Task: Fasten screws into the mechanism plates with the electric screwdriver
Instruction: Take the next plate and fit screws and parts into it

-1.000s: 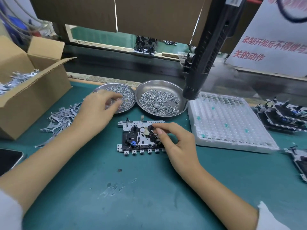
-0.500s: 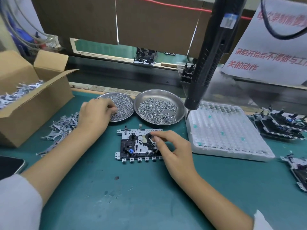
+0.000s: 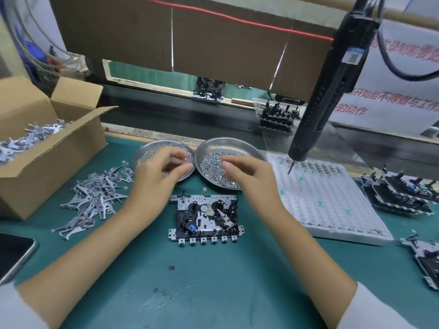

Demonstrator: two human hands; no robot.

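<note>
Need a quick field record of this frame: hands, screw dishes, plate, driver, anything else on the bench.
left hand: over the left dish, fingers curled; a grip on screws cannot be told
right hand: over the right dish, fingers curled at the screws
mechanism plate: flat on the green mat, untouched
electric screwdriver: hanging, unheld, tip above the white tray
cardboard box: open, far left, metal parts inside
loose metal levers: heaped beside the box

Bare mat (image 3: 213,281) before the mechanism plate (image 3: 206,218); hanging electric screwdriver (image 3: 327,91) perhaps over the tray (image 3: 332,210).
</note>
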